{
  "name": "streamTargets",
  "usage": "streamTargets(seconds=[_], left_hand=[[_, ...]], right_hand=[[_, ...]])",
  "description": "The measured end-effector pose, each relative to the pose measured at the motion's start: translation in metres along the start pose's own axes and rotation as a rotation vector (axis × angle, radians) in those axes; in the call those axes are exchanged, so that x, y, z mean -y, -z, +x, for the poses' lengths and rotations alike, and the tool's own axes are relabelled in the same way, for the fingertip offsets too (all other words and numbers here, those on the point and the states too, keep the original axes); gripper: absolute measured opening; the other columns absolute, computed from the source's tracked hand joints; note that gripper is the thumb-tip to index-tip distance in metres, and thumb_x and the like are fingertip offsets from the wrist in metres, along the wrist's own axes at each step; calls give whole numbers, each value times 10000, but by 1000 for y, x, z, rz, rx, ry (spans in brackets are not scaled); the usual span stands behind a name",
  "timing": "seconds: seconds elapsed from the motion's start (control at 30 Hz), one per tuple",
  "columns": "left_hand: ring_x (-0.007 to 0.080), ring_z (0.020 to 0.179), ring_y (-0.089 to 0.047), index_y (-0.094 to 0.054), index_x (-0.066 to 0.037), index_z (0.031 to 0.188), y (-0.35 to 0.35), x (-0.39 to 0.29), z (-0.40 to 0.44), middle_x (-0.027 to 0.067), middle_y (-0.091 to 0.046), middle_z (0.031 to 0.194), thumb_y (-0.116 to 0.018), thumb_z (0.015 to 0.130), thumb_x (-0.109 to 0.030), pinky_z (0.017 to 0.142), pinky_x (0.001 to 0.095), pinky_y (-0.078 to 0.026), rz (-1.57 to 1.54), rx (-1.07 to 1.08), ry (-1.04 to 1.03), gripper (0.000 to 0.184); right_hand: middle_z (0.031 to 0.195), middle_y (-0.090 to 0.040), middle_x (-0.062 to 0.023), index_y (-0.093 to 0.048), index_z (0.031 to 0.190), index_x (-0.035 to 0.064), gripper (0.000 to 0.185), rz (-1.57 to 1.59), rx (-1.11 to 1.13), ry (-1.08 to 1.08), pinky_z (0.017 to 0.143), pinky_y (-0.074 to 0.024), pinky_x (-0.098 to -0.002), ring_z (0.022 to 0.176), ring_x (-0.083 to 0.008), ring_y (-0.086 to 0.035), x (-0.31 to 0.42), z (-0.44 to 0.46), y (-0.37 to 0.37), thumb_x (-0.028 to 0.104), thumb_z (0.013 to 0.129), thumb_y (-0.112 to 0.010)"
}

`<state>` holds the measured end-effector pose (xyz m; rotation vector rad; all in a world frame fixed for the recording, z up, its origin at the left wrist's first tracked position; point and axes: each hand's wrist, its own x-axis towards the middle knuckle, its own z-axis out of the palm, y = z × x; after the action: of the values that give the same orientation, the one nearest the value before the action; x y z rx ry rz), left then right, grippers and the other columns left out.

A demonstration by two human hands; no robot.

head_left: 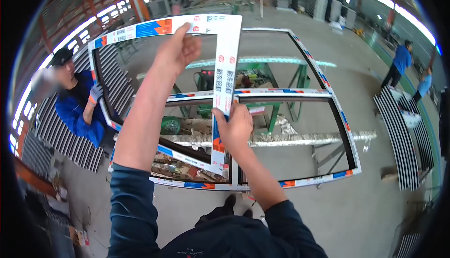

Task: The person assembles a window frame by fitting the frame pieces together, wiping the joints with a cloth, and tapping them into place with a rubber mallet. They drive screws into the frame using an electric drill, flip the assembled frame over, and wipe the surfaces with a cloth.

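Note:
A small rectangular window frame [227, 66], covered in white printed film, is raised and tilted above a larger frame. My left hand [178, 49] is at its top bar, thumb against the film and fingers curled below the bar's inner edge. My right hand [236, 127] grips the side bar lower down, with the thumb over the face. The larger divided window frame [344, 122] lies beneath, its bars wrapped in similar film. At the left, a co-worker's gloved hand [96, 92] is at the small frame's far side.
Green metal stands [300, 87] and a foil-wrapped crossbar [318, 137] sit under the larger frame. A co-worker in blue [77, 103] stands at the left beside stacked profiles [70, 136]. Two other people are at the far right, near another profile stack [398, 136].

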<state>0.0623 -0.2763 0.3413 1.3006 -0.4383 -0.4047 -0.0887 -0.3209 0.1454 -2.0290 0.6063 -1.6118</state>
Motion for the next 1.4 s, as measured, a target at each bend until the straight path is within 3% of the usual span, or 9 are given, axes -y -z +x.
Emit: streamTargets(seconds=[0.1,0.13,0.23,0.27,0.33,0.53,0.7,0.87,1.4], left_hand=[[164,593,-612,-605,-69,873,24,73,-16,31,-611,641,-595,924,-504,571,296,-467,656,167,-152,438],[162,580,-599,-599,-57,834,34,117,-22,50,-594,612,-538,942,-542,580,328,-461,675,152,-27,501],[475,926,-609,-619,3,994,67,237,-29,275,-649,951,-319,1025,-525,798,518,-459,846,269,-66,608],[494,971,-595,-623,1,1030,58,240,-44,294,-644,987,-301,1032,-527,809,529,-456,939,232,-80,619],[488,936,-609,-648,-8,1049,52,261,-46,292,-648,927,-329,1039,-499,791,515,-468,847,125,-247,586],[494,957,-611,-663,49,969,69,332,-11,325,-643,945,-426,998,-501,826,533,-453,947,-56,9,599],[493,965,-596,-662,74,936,101,413,-4,342,-632,982,-370,975,-563,879,562,-435,1060,-50,61,702],[476,963,-610,-670,59,932,105,436,10,310,-654,941,-360,985,-544,872,551,-450,1035,-75,153,680],[485,952,-610,-674,28,923,71,497,4,291,-660,968,-334,1002,-521,856,564,-460,919,-90,205,651]], right_hand=[[815,-619,-170,-534,905,16,399,60,181,-213,681,-470,-489,763,-393,-617,-15,13,-10,287,778,-799],[852,-635,-194,-531,908,18,394,80,221,-275,708,-476,-511,792,-419,-629,-25,15,-16,287,780,-789],[885,-646,-224,-524,916,0,397,48,301,-379,720,-501,-502,827,-427,-643,-51,7,-34,304,810,-756],[880,-645,-232,-521,916,-7,399,50,349,-424,717,-503,-501,831,-429,-644,-57,4,-43,310,821,-742],[847,-644,-237,-522,919,-11,397,145,316,-385,688,-506,-512,806,-440,-643,-73,-7,-65,328,845,-714],[871,-670,-232,-550,957,11,518,-121,633,-473,723,-534,-486,851,-421,-664,-102,-27,-56,516,876,-631],[927,-701,-180,-608,1157,52,460,-395,659,-655,777,-530,-452,862,-364,-678,-171,-121,49,398,860,-670],[789,-680,-124,-613,1063,59,342,-670,607,-652,698,-532,-443,750,-327,-674,-226,-202,129,312,848,-694],[639,-609,-66,-601,946,74,167,-569,370,-526,542,-500,-383,573,-274,-620,-207,-200,129,169,835,-682]])
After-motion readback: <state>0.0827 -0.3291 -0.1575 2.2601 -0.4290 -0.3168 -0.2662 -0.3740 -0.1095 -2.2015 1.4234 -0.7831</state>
